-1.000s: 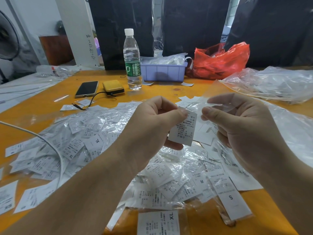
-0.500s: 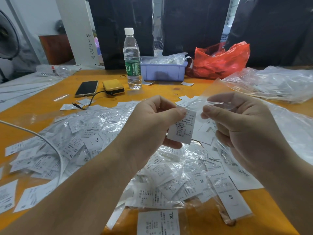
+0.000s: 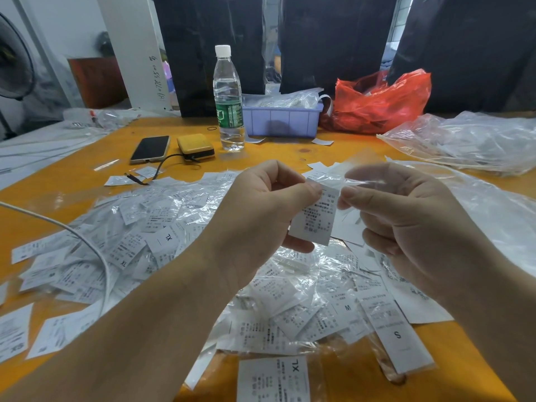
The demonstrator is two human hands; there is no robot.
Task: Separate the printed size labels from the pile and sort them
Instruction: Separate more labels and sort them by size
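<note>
Hands closer together vs 1 s ago; left hand [image 3: 261, 216] pinches printed label [image 3: 314, 216], right hand [image 3: 406, 216] pinches clear plastic sleeve [image 3: 352, 177].

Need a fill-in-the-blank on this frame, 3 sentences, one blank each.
1. The left hand pinches a printed ___.
2. The water bottle stands right beside the ___ bin.
3. The bag behind the bin is ___.

Missing words: label; purple; red
</note>
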